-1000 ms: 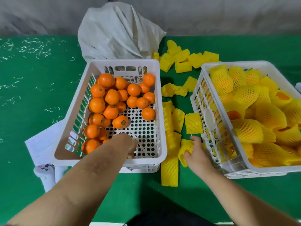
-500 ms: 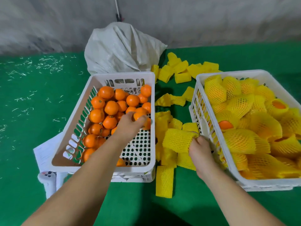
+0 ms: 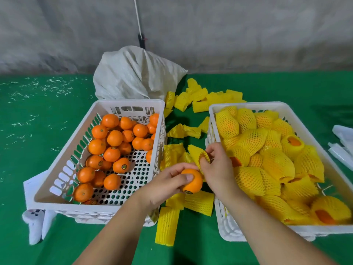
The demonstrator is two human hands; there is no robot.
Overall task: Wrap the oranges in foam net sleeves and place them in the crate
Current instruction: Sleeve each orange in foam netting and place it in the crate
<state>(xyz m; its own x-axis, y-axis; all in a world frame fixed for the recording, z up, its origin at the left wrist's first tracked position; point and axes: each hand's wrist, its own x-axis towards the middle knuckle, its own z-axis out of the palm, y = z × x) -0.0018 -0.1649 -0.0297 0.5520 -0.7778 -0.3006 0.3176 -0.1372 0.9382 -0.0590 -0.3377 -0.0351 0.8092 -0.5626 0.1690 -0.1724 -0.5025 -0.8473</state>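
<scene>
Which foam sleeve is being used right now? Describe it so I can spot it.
Look in the gap between the two white crates. Above the bare orange held by the left hand, the right hand pinches one yellow sleeve, the only one lifted and held open.

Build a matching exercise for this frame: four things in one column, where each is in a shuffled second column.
Things:
1. bare oranges
2. wrapped oranges
3. sack
4. held orange

Places:
A. behind the left crate
B. in the left hand, between the crates
C. in the right crate
D. in the left crate

Pairs: 1-D, 2-C, 3-A, 4-B
</scene>
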